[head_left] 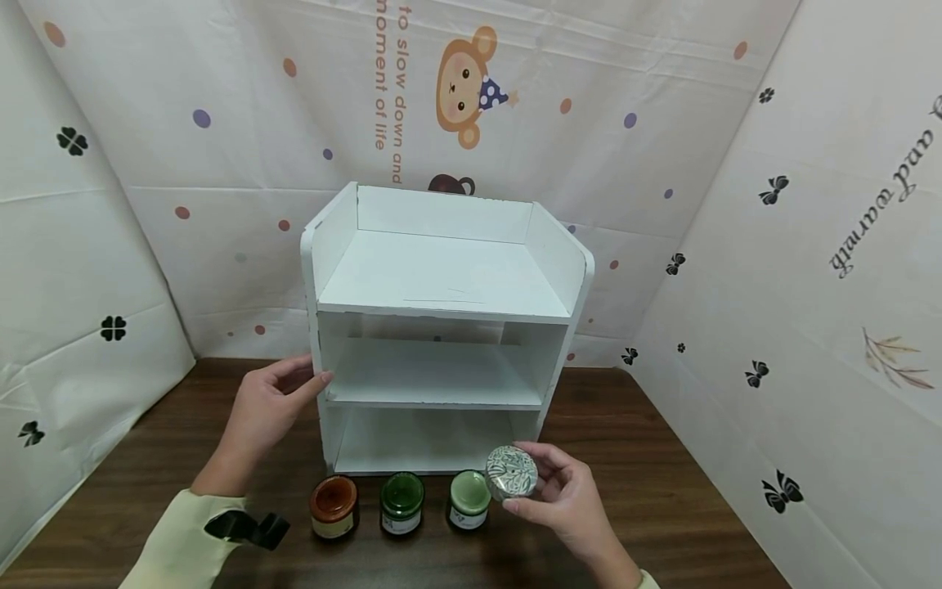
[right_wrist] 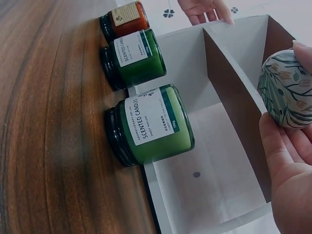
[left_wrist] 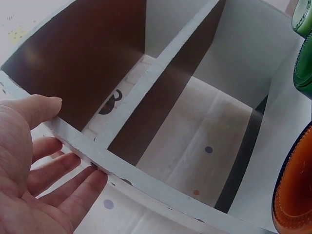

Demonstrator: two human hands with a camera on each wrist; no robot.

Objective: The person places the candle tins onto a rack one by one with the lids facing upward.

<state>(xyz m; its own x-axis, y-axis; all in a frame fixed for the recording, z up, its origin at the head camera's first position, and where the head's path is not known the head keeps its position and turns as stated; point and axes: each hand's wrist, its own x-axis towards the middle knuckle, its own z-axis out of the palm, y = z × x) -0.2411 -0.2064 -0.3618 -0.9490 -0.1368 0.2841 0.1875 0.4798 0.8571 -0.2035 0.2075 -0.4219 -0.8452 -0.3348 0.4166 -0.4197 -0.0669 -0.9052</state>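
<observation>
A white three-level shelf [head_left: 441, 274] stands on the wooden table. My left hand [head_left: 268, 401] holds its left side panel at the middle level; in the left wrist view the thumb lies over the panel's edge, the other fingers along the outside. My right hand [head_left: 562, 495] grips a small round tin [right_wrist: 287, 90] with a leaf-and-flower pattern, raised in front of the shelf's lower right corner. Lined up before the shelf are three scented candle jars: an orange one [head_left: 334, 507], a dark green one [head_left: 401, 501] and a light green one [right_wrist: 161, 126], nearest the tin.
Brown wooden table [head_left: 662, 483] extends on both sides of the shelf. Printed white cloth [head_left: 243, 155] hangs behind it and along the left and right sides. A black strap [head_left: 246, 528] is round the left sleeve.
</observation>
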